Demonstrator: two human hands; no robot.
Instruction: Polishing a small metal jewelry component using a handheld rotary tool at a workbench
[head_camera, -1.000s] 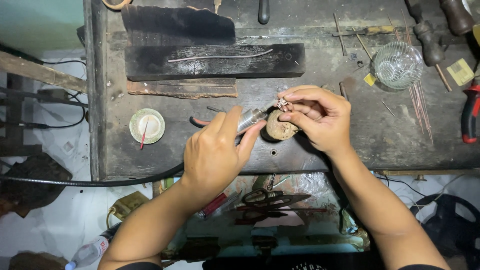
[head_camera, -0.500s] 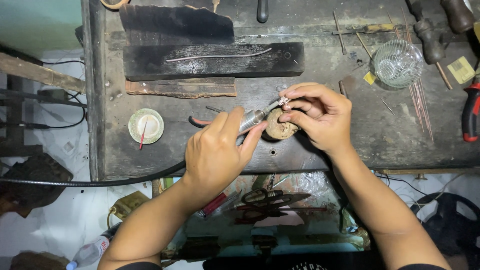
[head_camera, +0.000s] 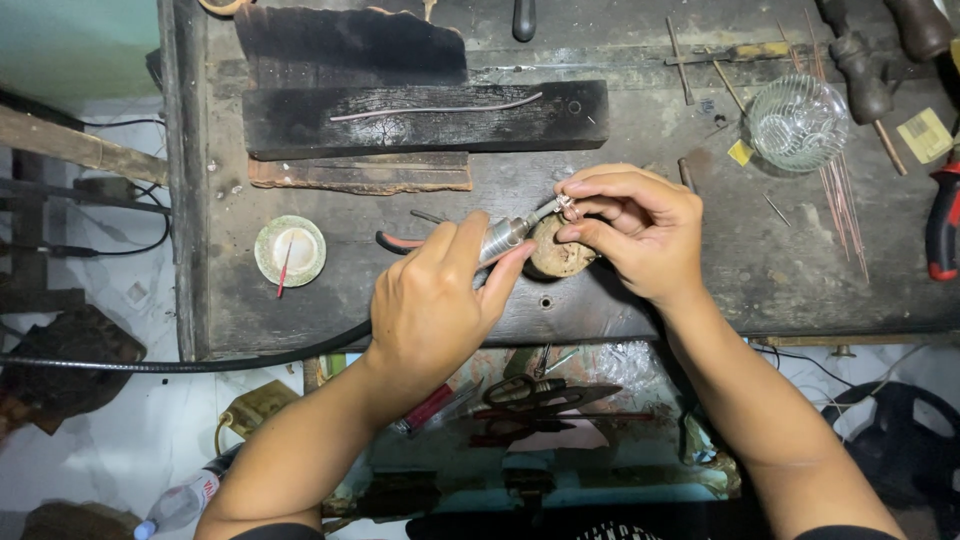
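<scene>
The left hand (head_camera: 435, 305) grips a rotary handpiece (head_camera: 505, 236), its tip touching a small metal piece (head_camera: 566, 205) pinched in the right hand (head_camera: 640, 235) fingers. Both meet over a round wooden peg (head_camera: 555, 255) on the bench (head_camera: 620, 130).

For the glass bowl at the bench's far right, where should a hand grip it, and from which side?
Grip the glass bowl by its rim from above. It sits upright with its mouth open upward. Thin metal rods lie close on its right and near side, so a sideways approach looks likelier to knock them.
</scene>
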